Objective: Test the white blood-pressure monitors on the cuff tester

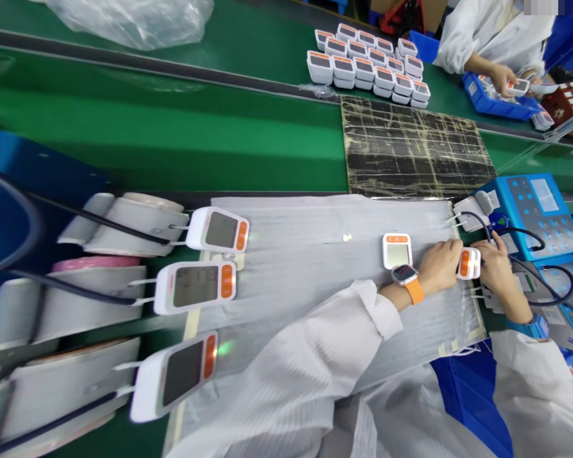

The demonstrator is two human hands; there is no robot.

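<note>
A small white blood pressure monitor (468, 263) with orange buttons is held between my two hands at the right end of the grey mat. My left hand (440, 266), an orange-strapped watch on its wrist, is closed on the monitor's left side. From the right, my right hand (497, 270) grips its other side, with the fingertips partly hidden. Just left of my left hand, a second monitor (397, 252) lies face up. Beside my right hand are a white cuffed cylinder (475, 213) and dark hoses (556, 296).
Three monitors (195, 286) stand along the left, joined to wrapped cuffs (93, 299). A blue tester box (539, 216) is at the right. Beyond the green belt (195, 140) sit rows of stacked monitors (363, 67). Across from me, a co-worker's hands (503, 79) work above a blue tray (501, 105).
</note>
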